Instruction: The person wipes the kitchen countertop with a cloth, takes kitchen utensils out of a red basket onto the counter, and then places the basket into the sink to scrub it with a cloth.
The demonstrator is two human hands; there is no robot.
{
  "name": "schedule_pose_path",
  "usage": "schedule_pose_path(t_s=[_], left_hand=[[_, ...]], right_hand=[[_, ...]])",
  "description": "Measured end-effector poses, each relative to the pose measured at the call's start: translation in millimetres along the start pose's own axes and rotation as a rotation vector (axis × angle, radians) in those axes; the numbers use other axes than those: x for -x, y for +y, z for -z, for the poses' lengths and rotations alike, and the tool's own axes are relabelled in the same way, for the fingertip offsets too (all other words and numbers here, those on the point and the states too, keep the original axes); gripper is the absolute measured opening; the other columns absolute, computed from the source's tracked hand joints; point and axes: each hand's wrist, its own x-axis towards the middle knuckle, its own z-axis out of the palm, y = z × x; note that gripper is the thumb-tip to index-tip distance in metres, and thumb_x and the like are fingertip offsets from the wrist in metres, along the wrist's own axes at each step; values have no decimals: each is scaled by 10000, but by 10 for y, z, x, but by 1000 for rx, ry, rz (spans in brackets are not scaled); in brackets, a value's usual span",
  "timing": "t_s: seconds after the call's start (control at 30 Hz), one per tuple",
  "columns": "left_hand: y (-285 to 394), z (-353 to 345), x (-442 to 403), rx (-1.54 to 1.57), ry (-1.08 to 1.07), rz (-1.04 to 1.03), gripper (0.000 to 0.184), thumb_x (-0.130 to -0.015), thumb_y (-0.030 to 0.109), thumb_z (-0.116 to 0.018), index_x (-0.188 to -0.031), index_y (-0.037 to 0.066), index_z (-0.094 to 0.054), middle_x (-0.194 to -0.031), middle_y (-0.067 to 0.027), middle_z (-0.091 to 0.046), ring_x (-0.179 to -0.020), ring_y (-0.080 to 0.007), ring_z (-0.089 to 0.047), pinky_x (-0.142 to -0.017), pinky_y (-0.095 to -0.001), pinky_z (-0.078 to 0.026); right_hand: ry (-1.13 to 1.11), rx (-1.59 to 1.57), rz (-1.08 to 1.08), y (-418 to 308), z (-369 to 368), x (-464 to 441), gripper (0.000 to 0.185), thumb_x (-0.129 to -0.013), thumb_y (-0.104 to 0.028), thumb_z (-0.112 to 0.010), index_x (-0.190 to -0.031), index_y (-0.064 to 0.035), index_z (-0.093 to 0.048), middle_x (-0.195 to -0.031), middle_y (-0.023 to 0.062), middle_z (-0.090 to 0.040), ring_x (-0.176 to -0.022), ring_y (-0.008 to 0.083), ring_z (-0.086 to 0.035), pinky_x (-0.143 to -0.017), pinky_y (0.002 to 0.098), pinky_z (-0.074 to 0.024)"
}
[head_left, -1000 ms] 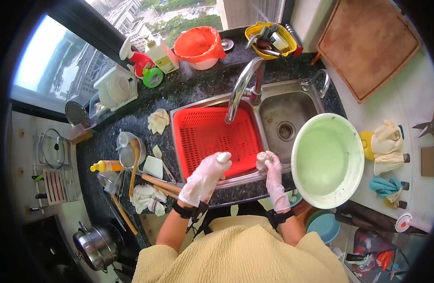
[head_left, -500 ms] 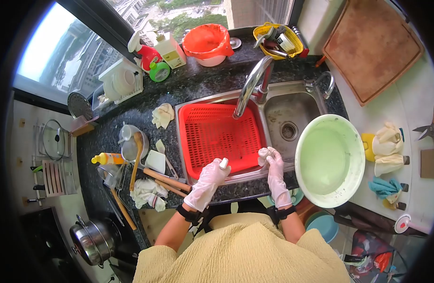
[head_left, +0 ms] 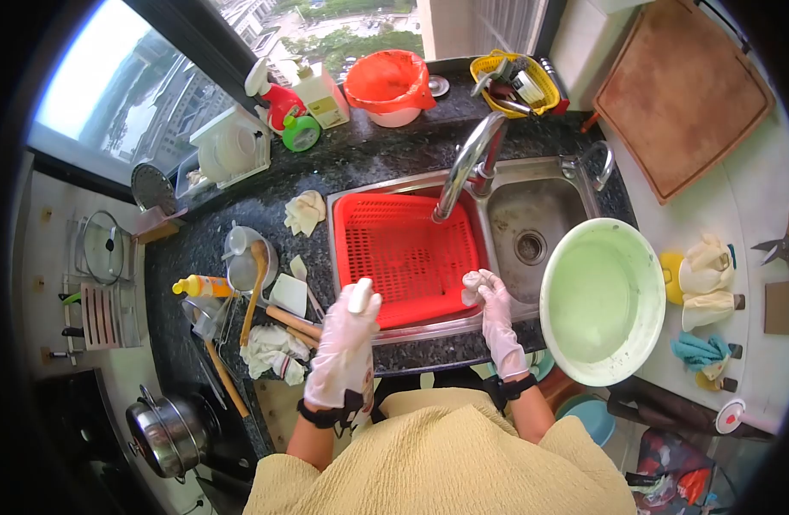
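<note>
My left hand (head_left: 347, 339), in a thin whitish glove, is closed round a white object (head_left: 360, 296) whose blunt end sticks up past the fingers. The rest of it is hidden, and its kind is unclear. At the front edge of the sink, my right hand (head_left: 495, 313), also gloved, pinches a small crumpled whitish wad (head_left: 472, 283) that I cannot identify. Between and beyond the hands, a red perforated plastic basket (head_left: 394, 319) sits in the left sink basin. To the right of my right hand stands a large pale green basin (head_left: 549, 300).
A chrome faucet (head_left: 456, 176) arches over the sink's middle. Left on the counter are a strainer pot (head_left: 261, 251), wooden-handled tools (head_left: 293, 322), a yellow bottle (head_left: 204, 287) and a crumpled cloth (head_left: 274, 350). A red-lined bin (head_left: 386, 81) and yellow basket (head_left: 544, 86) stand behind.
My left hand has moved left and turned more upright, still holding the white object. My right hand has stayed nearly in place with its wad. The whole view has shifted slightly.
</note>
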Motion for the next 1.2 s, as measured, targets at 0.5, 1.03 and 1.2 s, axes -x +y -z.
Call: schedule_pose_path(t_s=[0.5,1.03,1.2], left_hand=[[454,1765,-893,680,639,-409,587,-907,247,-638,-1402,47,-393,-1324,-77,-503,-1019,-160,-567,-911,-297,-430],[-393,2241,-3060,230,975,-478,577,-875,308,-676,-1344,53,-457,-1277,-145,-542,-1165,-267,-517,-995,-372,-386],[-483,2248,-3131,296,962,-477,658,-747,277,-807,-1274,48,-487,-1130,-101,-571,-1020,-222,-543,-907,-347,-426]], right_hand=[[-307,155,-128,37,-849,-11,416,-832,28,-469,-1246,4,-506,-1163,119,-612,-1050,207,-610,-887,330,-525],[-151,88,-174,57,-562,-22,462,-839,51,-477,-1300,30,-446,-1184,158,-591,-1042,249,-624,-871,366,-557],[-196,108,-201,-4,-780,-236,470,-848,15,-491,-1311,43,-414,-1198,164,-582,-1031,263,-630,-852,375,-568]])
